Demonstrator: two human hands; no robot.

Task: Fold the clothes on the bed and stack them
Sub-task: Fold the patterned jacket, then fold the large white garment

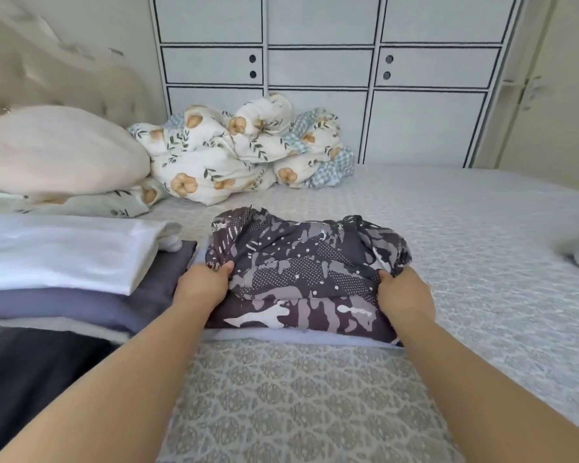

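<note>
Soft dark camouflage-print garment (306, 262) sits mid-bed, half folded on a pale blue folded piece (295, 339), just right of the white-and-purple folded stack (74, 279). We pinch its side edges: left hand (201, 285), right hand (403, 294), fingers curled into cloth. Light, limp, likely slippery; we'd keep hold at the fold edges.

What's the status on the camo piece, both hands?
Left hand and right hand grip camo garment, half folded on pale folded cloth. Folded stack beside it. Nothing in the way.
</note>
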